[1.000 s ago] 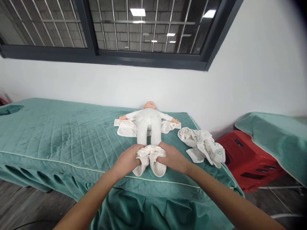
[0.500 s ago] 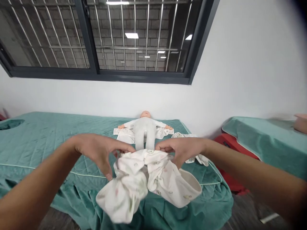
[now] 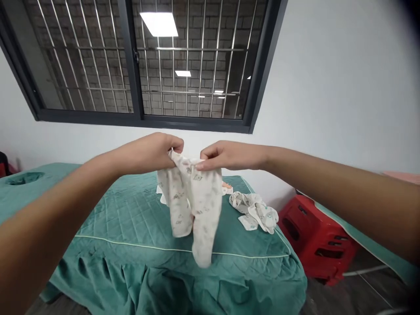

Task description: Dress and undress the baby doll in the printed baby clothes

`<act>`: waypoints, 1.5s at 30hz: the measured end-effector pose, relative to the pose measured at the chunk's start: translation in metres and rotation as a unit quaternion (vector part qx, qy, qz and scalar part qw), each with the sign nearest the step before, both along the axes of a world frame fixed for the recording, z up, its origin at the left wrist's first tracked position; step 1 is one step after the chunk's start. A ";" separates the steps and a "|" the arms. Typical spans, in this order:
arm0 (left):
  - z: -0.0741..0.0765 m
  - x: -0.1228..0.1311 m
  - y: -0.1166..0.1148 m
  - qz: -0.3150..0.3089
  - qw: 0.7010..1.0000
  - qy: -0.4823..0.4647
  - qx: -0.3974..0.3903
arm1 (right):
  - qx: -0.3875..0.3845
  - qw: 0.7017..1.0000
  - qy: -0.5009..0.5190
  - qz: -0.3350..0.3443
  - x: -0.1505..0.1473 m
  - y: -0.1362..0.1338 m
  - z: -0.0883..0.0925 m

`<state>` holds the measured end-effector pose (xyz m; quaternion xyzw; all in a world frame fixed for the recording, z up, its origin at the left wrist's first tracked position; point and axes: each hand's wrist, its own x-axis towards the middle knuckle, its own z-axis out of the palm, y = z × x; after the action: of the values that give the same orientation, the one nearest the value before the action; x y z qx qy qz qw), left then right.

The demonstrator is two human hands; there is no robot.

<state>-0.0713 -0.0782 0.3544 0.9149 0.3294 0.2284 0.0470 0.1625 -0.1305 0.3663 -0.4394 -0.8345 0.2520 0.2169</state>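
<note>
The left hand (image 3: 157,151) and right hand (image 3: 226,156) each pinched the waistband of the baby trousers (image 3: 193,201), hanging above the bed (image 3: 131,218); a crumpled garment (image 3: 254,210) lay at 3 o'clock.

A teal quilted bed (image 3: 124,218) fills the lower frame. A crumpled white garment (image 3: 254,212) lies on it, right of centre.

A massage or care-training room: a massage bed (image 3: 131,218) under a quilted teal cover, with a face hole (image 3: 24,178) at one end, stands against a bare white wall (image 3: 328,87) below a barred window (image 3: 138,61). A second teal-covered bed (image 3: 370,253) and a red plastic stool (image 3: 315,236) sit alongside. Baby trousers (image 3: 193,201) held up and baby clothes (image 3: 254,212) on the cover suggest infant care.
</note>
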 end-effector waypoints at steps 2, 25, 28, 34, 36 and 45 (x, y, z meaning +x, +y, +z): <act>0.002 -0.008 0.004 0.025 1.000 -0.015 0.001 | 0.047 0.999 -0.004 0.003 -0.001 -0.003 0.009; -0.102 -0.013 0.095 0.088 0.867 -0.491 0.021 | 0.007 0.922 0.383 -0.052 -0.054 0.107 -0.104; -0.125 -0.020 0.112 0.042 0.818 -0.573 -0.015 | 0.026 0.905 0.417 -0.074 -0.051 0.127 -0.134; -0.222 -0.022 0.126 0.028 0.864 -0.367 -0.344 | 0.006 0.978 0.170 -0.120 -0.011 0.145 -0.239; -0.256 -0.009 0.133 0.056 0.843 -0.360 -0.397 | 0.067 0.975 0.122 -0.175 0.013 0.165 -0.270; -0.319 0.097 0.180 0.114 0.641 -0.455 -0.607 | 0.108 0.896 -0.020 -0.431 0.120 0.327 -0.309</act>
<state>0.0253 0.1022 0.0349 0.4165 0.4328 0.3685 0.7095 0.2827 0.1962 0.0571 -0.7348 -0.5894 0.0333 0.3340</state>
